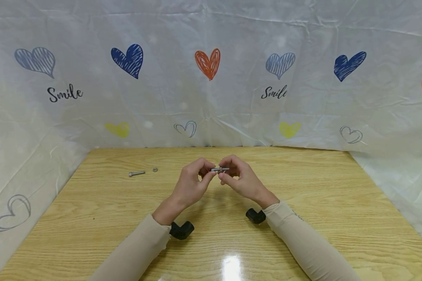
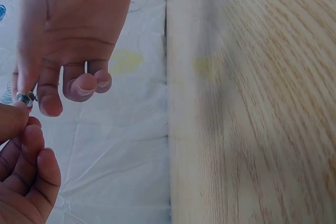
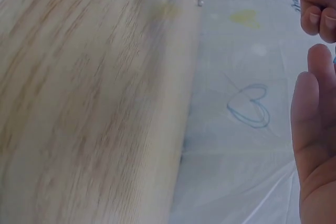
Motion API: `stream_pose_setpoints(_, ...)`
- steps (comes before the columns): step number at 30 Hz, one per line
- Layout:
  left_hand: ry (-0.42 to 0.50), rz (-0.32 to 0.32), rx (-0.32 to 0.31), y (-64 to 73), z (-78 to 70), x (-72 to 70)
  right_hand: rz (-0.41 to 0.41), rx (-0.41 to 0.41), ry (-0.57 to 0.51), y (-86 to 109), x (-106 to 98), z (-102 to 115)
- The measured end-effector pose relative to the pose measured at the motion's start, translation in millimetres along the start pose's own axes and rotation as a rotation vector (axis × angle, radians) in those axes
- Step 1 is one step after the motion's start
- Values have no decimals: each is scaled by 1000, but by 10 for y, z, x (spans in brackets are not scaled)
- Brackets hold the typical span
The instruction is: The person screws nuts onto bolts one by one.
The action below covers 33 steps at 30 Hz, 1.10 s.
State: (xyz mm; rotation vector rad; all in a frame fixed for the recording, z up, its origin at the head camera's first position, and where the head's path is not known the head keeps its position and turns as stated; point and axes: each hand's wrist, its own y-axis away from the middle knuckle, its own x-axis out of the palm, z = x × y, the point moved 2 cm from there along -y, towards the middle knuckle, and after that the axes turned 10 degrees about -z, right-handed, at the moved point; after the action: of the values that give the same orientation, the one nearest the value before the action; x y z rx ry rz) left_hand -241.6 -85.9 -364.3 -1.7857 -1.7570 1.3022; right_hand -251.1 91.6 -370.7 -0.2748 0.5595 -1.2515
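In the head view both hands meet over the middle of the table. My left hand (image 1: 191, 182) pinches a small metal bolt (image 1: 215, 169) near its head, the bolt lying roughly level and pointing right. A nut (image 1: 221, 170) sits around the bolt's shank, and thumb and forefinger of my right hand (image 1: 245, 180) pinch at it. From the left wrist, the bolt (image 2: 23, 98) shows between the fingertips of both hands, partly covered. The right wrist view catches both hands only at its right edge, with the bolt mostly hidden.
A second bolt (image 1: 136, 173) lies on the wooden table (image 1: 109, 218) at the left, with a loose nut (image 1: 155, 169) beside it. Behind the table hangs a pale sheet (image 1: 232, 105) printed with hearts. Dark wrist mounts (image 1: 182, 230) stick out by the sleeves.
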Motion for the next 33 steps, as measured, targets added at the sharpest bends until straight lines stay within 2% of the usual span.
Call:
stream_pose_setpoints(3,0,2,-1,-1,-2,1,3,-6,5,-10,2,-110)
stream_pose_setpoints(10,-8,2,5,2,2,5,14,4,91,-5,-3,-158)
stream_pose_setpoints(17,-1,2,5,3,6,3,12,61,36,15,2,196)
stream_pose_setpoints(23,1,3,-1,-2,2,1,4,12,-4,3,9,47)
stream_pose_setpoints(27,-1,5,-4,-5,-1,1,4,1,20,-11,18,-111)
stream_pose_setpoints(33,-8,4,1,-2,6,5,4,1,68,-11,15,-164)
